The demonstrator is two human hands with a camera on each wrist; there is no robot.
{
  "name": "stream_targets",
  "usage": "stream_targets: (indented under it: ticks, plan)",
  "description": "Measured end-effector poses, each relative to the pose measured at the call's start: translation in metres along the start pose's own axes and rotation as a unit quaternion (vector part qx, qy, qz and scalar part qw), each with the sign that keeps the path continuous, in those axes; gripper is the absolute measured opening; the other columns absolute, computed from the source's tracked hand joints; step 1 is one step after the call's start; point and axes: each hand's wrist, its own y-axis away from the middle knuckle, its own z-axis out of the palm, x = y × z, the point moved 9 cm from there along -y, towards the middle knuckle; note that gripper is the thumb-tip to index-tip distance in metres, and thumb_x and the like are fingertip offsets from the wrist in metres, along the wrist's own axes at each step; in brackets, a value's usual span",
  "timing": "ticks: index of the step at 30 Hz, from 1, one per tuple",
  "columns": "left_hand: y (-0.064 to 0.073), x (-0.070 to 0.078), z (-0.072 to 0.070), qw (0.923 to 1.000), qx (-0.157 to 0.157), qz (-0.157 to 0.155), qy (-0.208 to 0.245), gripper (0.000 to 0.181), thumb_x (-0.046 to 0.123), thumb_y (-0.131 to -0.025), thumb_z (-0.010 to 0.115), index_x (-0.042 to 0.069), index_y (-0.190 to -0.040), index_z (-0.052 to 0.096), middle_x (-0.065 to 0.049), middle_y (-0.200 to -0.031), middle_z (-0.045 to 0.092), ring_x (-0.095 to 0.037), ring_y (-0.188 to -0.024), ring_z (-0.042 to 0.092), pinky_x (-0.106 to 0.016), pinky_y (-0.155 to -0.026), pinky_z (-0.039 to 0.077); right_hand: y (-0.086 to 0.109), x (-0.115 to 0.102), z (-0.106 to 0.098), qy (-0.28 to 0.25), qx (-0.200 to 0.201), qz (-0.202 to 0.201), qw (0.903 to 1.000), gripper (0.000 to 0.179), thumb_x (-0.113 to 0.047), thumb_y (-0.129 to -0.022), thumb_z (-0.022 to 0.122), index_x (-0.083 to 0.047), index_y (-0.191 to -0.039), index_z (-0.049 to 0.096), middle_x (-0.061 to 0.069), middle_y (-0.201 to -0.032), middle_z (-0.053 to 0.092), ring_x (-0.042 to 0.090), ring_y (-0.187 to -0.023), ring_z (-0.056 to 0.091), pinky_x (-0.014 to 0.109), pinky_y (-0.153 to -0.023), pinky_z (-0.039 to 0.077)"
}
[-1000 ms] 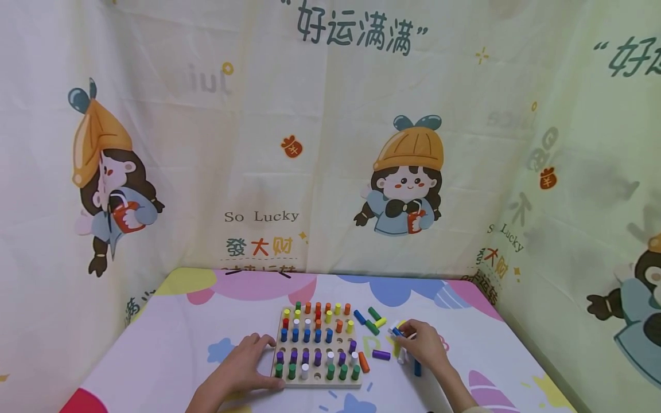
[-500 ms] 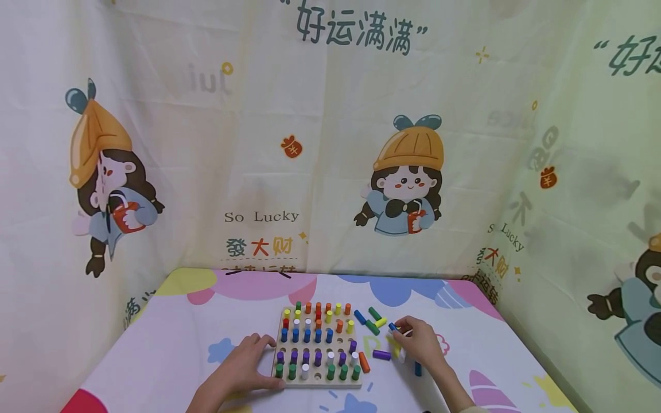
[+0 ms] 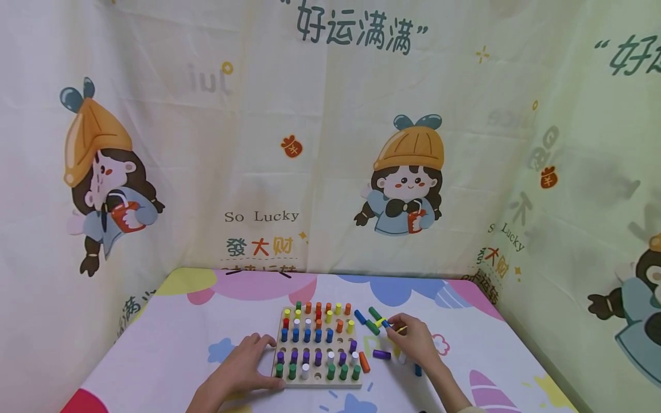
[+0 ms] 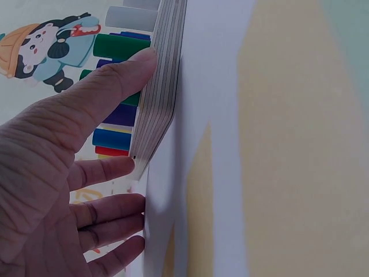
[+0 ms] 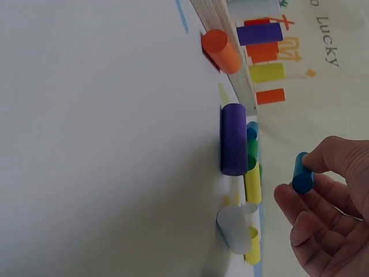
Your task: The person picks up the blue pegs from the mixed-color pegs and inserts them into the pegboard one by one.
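Note:
A wooden pegboard stands on the table with rows of coloured pegs upright in its holes. My left hand rests along its left side, thumb near the front corner and index finger farther back. In the left wrist view its thumb touches the layered edge, while the other fingers lie fairly straight. My right hand pinches a blue peg between thumb and fingers, raised right of the board. Below that hand, a purple peg and a white peg lie on the table.
Loose pegs lie to the board's right: an orange peg beside its edge, a green peg and a blue peg farther back, another blue peg near my right wrist. A printed curtain hangs behind the table.
My right hand has moved a little left and slightly back, carrying the blue peg toward the board. My left hand and the pegboard have stayed put.

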Motion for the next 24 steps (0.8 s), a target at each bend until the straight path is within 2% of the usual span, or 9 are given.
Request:
stream_targets:
  ticks: [6,24]
  plan:
    - [0.000,0.000,0.000,1.0000,0.000,0.000,0.001,0.074,0.057,-0.061,0.092,0.018,-0.117,0.063,-0.005,-0.107,0.056,-0.026,-0.099,0.051,-0.061,-0.095,0.052,0.000,-0.007,0.003,-0.014,-0.009,-0.001,0.9999,0.015,-0.008,-0.086,0.080,-0.007,-0.099,0.073,-0.001,-0.084,0.069,0.013,-0.075,0.063,0.023,-0.066,0.054]
    - [0.001,0.001,-0.001,1.0000,-0.001,0.000,0.000,0.074,0.058,-0.063,0.092,0.019,-0.118,0.063,-0.006,-0.109,0.056,-0.027,-0.099,0.051,-0.062,-0.095,0.051,0.001,-0.037,0.013,-0.051,-0.030,-0.042,0.9974,0.012,-0.006,-0.087,0.078,-0.007,-0.098,0.072,-0.001,-0.087,0.069,0.014,-0.078,0.064,0.023,-0.065,0.053]
